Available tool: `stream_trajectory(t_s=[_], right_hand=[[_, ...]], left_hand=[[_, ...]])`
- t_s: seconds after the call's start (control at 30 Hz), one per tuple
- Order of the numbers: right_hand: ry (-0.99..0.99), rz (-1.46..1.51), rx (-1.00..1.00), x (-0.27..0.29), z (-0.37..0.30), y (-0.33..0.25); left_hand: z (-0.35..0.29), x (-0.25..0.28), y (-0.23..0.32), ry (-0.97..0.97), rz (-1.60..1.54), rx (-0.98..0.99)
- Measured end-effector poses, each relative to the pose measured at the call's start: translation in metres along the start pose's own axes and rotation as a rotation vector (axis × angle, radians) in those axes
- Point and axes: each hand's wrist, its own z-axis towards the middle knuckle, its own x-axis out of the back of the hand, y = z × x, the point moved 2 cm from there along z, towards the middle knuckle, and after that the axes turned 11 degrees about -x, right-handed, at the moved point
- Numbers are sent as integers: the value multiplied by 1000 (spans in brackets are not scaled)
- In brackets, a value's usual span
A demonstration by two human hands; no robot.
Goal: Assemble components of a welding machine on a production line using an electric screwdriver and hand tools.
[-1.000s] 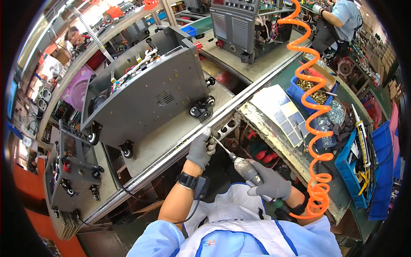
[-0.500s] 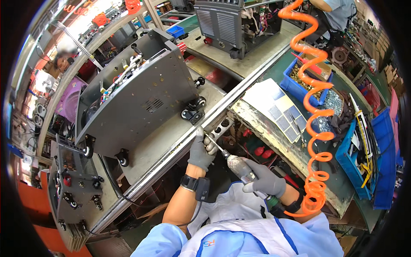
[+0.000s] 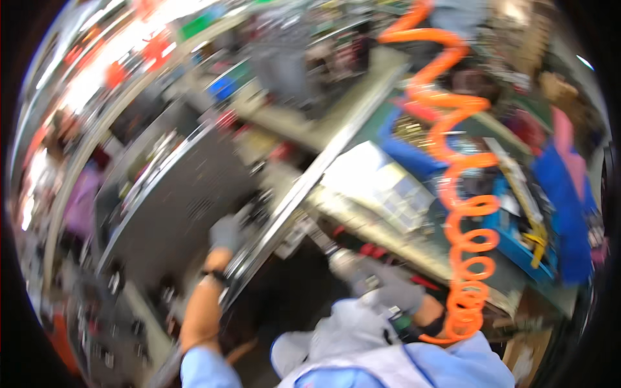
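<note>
My gloved right hand (image 3: 396, 288) is wrapped round an air screwdriver (image 3: 346, 264), whose bit end points up and left toward the rail. An orange coiled air hose (image 3: 475, 258) rises from its rear end. My gloved left hand (image 3: 226, 233) is over the near side of the large grey metal cabinet (image 3: 184, 200), close to the dark casters (image 3: 260, 204) on its right. Motion smears the left fingers, so their grip and any contact with the cabinet cannot be made out.
A metal rail (image 3: 310, 181) runs diagonally along the line. To the right, a worn bench (image 3: 362, 229) bears papers (image 3: 381, 181), a blue bin (image 3: 404, 145) of small brass-coloured parts and a light-blue tray (image 3: 517, 236). Another grey cabinet (image 3: 278, 61) stands beyond.
My left hand has left the screwdriver's bit and moved left across the rail to the cabinet. The right hand still holds the screwdriver, and the whole view has shifted and blurred.
</note>
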Motion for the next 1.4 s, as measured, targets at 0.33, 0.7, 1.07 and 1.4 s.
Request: stream_trajectory(t_s=[0.33,0.7,1.07,1.4], right_hand=[[2,131,216,-3,6,8],[45,-57,219,2,36,6],[-121,-46,87,-24,63,-87],[-104,-165,201,-24,98,-114]], left_hand=[[8,-1,3,-50,194,-157],[-27,2,11,77,-1249,476],[16,54,18,144,-2361,122],[26,71,-3,143,-2342,179]])
